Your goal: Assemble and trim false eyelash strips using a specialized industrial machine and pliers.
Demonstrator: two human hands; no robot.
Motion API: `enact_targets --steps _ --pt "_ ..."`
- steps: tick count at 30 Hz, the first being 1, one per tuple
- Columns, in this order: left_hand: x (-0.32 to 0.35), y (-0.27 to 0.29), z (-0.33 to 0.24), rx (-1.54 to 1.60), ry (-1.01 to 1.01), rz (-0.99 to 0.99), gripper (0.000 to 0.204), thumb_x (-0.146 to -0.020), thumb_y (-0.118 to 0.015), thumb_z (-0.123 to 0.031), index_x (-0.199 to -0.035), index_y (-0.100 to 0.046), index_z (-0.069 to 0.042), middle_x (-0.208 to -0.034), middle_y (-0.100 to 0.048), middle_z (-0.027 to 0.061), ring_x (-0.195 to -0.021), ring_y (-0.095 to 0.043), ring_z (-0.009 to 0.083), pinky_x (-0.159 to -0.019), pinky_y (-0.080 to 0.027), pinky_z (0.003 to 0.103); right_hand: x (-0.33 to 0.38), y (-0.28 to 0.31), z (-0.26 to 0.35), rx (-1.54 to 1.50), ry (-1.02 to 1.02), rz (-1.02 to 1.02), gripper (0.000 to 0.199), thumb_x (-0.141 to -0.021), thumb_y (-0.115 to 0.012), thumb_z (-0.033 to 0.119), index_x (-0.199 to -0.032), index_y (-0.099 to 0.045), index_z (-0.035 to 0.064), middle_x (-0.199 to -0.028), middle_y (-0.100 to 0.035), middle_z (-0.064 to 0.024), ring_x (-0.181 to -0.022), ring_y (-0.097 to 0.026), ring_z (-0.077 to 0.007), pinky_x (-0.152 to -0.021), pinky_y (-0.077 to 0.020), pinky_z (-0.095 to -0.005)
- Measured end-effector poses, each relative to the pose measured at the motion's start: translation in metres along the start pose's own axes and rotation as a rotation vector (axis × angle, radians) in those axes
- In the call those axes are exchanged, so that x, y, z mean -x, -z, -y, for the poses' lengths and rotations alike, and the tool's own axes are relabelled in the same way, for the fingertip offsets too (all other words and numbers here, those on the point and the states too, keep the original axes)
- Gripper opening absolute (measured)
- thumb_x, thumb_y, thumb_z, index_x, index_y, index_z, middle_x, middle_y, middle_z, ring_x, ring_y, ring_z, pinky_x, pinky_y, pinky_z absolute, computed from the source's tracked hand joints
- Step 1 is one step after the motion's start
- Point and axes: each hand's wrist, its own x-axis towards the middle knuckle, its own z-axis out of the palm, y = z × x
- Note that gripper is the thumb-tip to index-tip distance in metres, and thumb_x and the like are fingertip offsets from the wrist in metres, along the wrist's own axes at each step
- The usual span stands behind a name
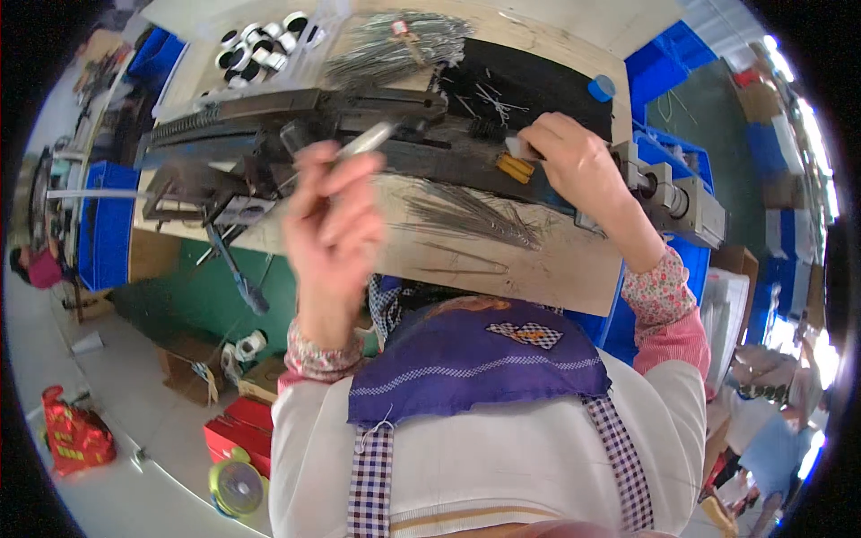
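Observation:
My left hand (330, 229) is raised and blurred, shut on a slim silvery rod-like tool (366, 141) that points up to the right. Behind it a long dark machine bed (269, 117) with a row of fine teeth runs across the wooden bench (556, 260). My right hand (578, 166) rests on the machine's right part, its fingertips pinching a small pale piece (518, 146) just above a small orange part (514, 168). A loose fan of thin metal needles (471, 215) lies on the bench between my two hands.
Another needle bundle (395, 40) and black-and-white spools (260, 45) lie at the bench's far side, with a blue cap (603, 87). A grey motor block (692, 202) sits at the right end. Blue crates (108, 233), a red bag (76, 435) and other people (771, 439) surround the bench.

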Motion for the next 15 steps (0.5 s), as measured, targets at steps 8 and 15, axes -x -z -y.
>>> enact_targets --steps 8,15 --pt "-0.023 0.021 0.055 -2.212 -0.125 0.260 0.020 -0.087 -0.058 -0.018 -0.085 -0.067 0.000 -0.066 -0.063 0.0140 -0.053 -0.057 0.0249 -0.052 -0.045 0.033 -0.046 -0.030 -0.046 0.128 -0.083 0.035 0.010 -0.074 -0.060 0.004 -0.084 -0.060 0.0023 -0.085 -0.057 -0.0148 -0.081 -0.060 -0.0342 -0.070 -0.0506 -0.0409" --pt "-0.132 0.063 0.074 -2.155 0.115 0.314 0.021 -0.082 -0.058 -0.020 -0.082 -0.070 -0.003 -0.076 -0.065 0.0200 -0.070 -0.065 0.0329 -0.066 -0.050 0.039 -0.012 0.012 -0.042 -0.312 -0.038 0.141 0.021 -0.078 -0.066 0.014 -0.091 -0.058 -0.0006 -0.088 -0.054 -0.0123 -0.080 -0.056 -0.0302 -0.071 -0.0461 -0.0373"
